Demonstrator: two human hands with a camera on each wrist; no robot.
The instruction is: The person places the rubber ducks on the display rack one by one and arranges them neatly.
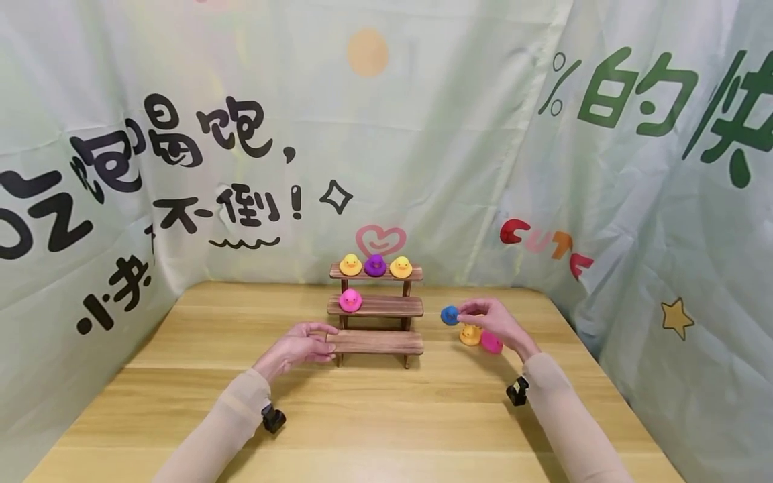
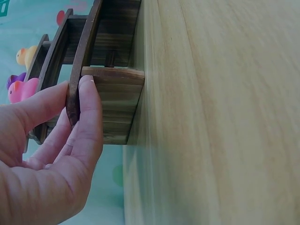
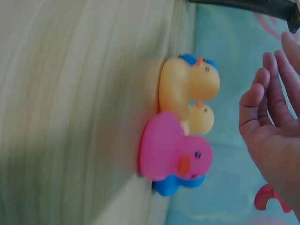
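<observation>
My left hand (image 1: 302, 343) pinches the left end of the lowest board of a three-tier wooden display stand (image 1: 374, 342); the left wrist view shows thumb and fingers on either side of the board (image 2: 75, 101). To the right of the stand, my right hand (image 1: 492, 318) holds a blue rubber duck (image 1: 449, 315) at its fingertips. That duck is out of frame in the right wrist view, where part of the hand (image 3: 276, 103) shows. Under the hand, a yellow duck (image 1: 470, 335) and a pink duck (image 1: 492, 342) sit on the table.
On the top tier stand a yellow duck (image 1: 350, 265), a purple duck (image 1: 375, 265) and another yellow duck (image 1: 401, 267). A pink duck (image 1: 350, 300) occupies the middle tier's left end. More blue (image 3: 166, 186) shows behind the table ducks. Printed cloth (image 1: 423, 168) surrounds the wooden table (image 1: 374, 422).
</observation>
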